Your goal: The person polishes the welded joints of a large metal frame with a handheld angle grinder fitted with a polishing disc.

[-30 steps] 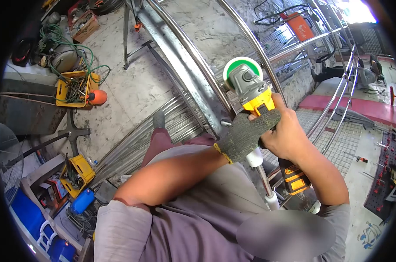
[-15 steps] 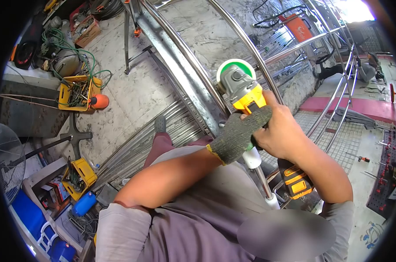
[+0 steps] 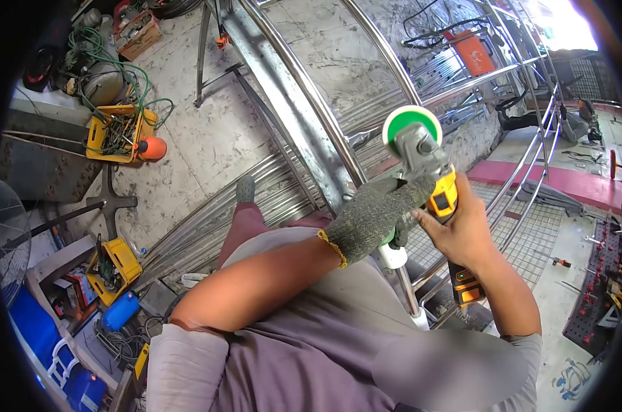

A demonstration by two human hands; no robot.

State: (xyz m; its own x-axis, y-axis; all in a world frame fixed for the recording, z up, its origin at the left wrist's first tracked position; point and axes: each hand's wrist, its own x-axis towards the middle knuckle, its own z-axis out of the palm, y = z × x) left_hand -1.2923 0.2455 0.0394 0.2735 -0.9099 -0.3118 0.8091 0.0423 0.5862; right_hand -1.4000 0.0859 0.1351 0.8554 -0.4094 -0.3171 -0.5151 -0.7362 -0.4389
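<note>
Left hand (image 3: 373,216): gloved, closed around the side handle (image 3: 394,257), reaching across from the left.
Right hand (image 3: 464,230): bare, wrapped round the angle grinder (image 3: 440,194), level with the left.
Grinder axis: battery end near the torso, head pointing up and away.
Disc (image 3: 401,123): beyond both hands, beside the curved steel tube (image 3: 304,89); contact unclear.

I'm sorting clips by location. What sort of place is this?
Most likely a metal fabrication workshop: an angle grinder is held near a curved stainless tube frame, bundled steel tubes lie on the floor, and a yellow crate holds hardware.
</note>
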